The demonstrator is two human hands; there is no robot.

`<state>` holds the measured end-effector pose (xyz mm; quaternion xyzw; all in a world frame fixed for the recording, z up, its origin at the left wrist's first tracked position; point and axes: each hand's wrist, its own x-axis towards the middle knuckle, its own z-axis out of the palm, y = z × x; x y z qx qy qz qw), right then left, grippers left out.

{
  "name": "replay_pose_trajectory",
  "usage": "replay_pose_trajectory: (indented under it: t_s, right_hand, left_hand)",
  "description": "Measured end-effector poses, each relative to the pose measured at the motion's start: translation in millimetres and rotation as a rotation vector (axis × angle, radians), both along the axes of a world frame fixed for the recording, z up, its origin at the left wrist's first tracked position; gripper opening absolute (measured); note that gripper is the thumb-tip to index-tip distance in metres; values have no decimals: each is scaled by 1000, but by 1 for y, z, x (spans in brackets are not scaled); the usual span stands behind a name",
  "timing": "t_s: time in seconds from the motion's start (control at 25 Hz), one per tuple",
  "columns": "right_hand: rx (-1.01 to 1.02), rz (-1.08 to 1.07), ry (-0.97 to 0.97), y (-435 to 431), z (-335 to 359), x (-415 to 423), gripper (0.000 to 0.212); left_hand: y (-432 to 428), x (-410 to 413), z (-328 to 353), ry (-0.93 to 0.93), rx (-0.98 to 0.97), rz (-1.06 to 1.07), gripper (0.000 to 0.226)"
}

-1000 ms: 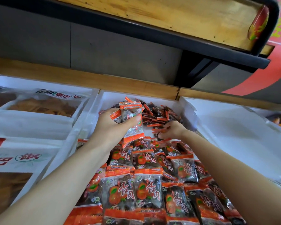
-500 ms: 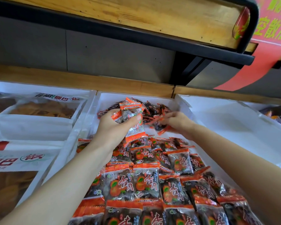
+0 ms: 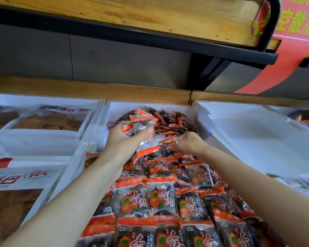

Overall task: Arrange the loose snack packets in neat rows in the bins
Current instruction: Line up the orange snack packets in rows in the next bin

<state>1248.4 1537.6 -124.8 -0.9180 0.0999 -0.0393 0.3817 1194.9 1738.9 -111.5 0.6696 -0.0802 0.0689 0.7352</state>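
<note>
Lowering our right hand point(image 3: 189, 142) from the loose pile point(image 3: 173, 120), we now pinch one crinkly, orange-edged packet point(image 3: 168, 140) at the back edge of the rows point(image 3: 159, 196), where flat rectangular packs overlap like shingles. Our left hand point(image 3: 121, 141) still curls round a stack point(image 3: 144, 134) of glossy packets, thumb pressed across it, above the white foam bin point(image 3: 150, 105).

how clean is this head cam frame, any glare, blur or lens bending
Head view: wide-angle bending bows the wooden shelf overhead; the white right bin is bright, nearly washed out; light glints off the glossy packet rows, yet their print is legible; the right hand looks slightly soft, so its grip is unclear; the left hand and its held packets are sharp.
</note>
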Motion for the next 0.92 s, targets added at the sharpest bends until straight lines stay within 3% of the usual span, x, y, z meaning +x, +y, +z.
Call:
replay_pose_trajectory:
  t_s: [0.12,0.24,0.36,0.52,0.6,0.68,0.76,0.84,0.92]
  right_hand:
    - [-47,60,42,-3,5,-3,46]
    - [-7,94,33,-9,5,-3,36]
    - [-135,114,-27,-9,0,3,30]
    - [-248,117,-47,-7,0,-2,43]
    - [-304,95,-174,-5,3,-10,43]
    - [-129,99,-335,5,11,-25,28]
    - [191,190,-382,21,25,-47,17]
    - [420,308,-326,34,34,-71,16]
    - [479,339,-300,38,34,-86,28]
  left_hand:
    - [-1,0,-1,4,10,-8,29]
    - [-1,-1,-1,3,14,-18,26]
    - [-1,-2,0,4,14,-21,24]
    - [-1,-2,-1,11,4,-42,25]
    - [-2,-2,-1,5,3,-52,22]
    - [-3,-3,-2,3,6,-75,19]
    - [-5,-5,-1,-2,26,-93,17]
    - [-6,-7,0,-2,41,-101,24]
    - [-6,-8,0,0,45,-99,31]
